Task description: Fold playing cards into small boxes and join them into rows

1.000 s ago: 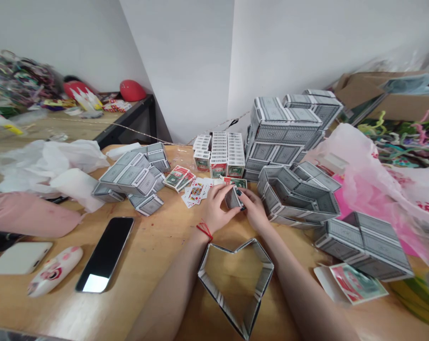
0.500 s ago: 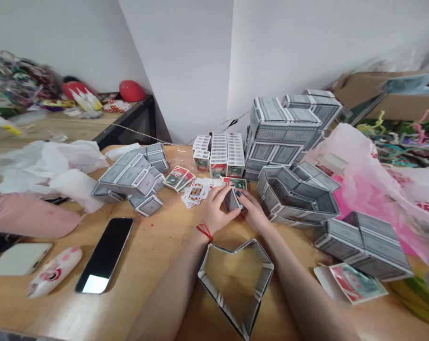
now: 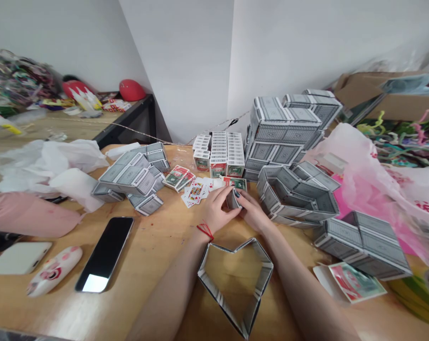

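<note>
Between my two hands is a small grey-backed playing card piece [image 3: 233, 201], held upright just above the table; whether it is one folded card or several I cannot tell. My left hand [image 3: 218, 207] grips it from the left, fingers curled over its top edge. My right hand [image 3: 250, 210], with dark nail polish, holds its right side. Nearer to me, a heart-shaped frame of folded cards [image 3: 262, 284] stands between my forearms. Loose face-up cards [image 3: 196, 191] lie beyond my left hand, beside red-and-green card boxes [image 3: 176, 177].
Rows of card boxes [image 3: 218, 151] stand at the back. To their right rise stacked grey card blocks [image 3: 285, 128] and an open card frame [image 3: 296, 208]. A phone [image 3: 105, 253], a white patterned case [image 3: 55, 271] and another card structure [image 3: 129, 175] are on the left.
Both hands stay in nearly the same place. The card piece has turned slightly between my fingers, and less of its patterned back shows.
</note>
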Demonstrator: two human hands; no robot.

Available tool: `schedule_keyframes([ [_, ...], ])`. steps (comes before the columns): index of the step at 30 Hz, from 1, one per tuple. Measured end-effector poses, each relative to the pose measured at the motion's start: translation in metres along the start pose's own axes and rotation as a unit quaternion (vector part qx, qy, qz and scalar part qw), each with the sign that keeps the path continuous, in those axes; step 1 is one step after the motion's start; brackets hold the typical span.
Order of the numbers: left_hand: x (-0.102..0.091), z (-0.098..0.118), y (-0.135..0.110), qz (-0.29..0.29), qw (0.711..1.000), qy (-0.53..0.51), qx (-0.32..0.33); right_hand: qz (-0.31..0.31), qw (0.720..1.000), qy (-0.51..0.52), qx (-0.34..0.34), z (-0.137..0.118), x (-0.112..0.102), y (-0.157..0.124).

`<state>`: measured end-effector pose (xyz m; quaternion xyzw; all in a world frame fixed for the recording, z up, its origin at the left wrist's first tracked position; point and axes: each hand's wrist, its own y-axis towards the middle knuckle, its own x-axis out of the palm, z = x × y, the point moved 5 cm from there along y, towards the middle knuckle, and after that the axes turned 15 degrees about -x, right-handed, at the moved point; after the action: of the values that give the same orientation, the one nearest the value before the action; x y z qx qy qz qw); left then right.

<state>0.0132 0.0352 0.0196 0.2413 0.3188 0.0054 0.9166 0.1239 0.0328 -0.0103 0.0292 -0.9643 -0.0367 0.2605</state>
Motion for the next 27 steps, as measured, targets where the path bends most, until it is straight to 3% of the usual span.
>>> schedule_keyframes([
  [18,-0.002,0.003,0.0,0.005,1.0,-0.024,-0.001,0.024,0.999,-0.022,-0.015,-0.004,-0.002,0.002],
  [27,-0.005,0.003,0.003,0.024,0.999,-0.04,-0.019,-0.081,0.993,0.057,0.057,-0.004,0.01,-0.003],
])
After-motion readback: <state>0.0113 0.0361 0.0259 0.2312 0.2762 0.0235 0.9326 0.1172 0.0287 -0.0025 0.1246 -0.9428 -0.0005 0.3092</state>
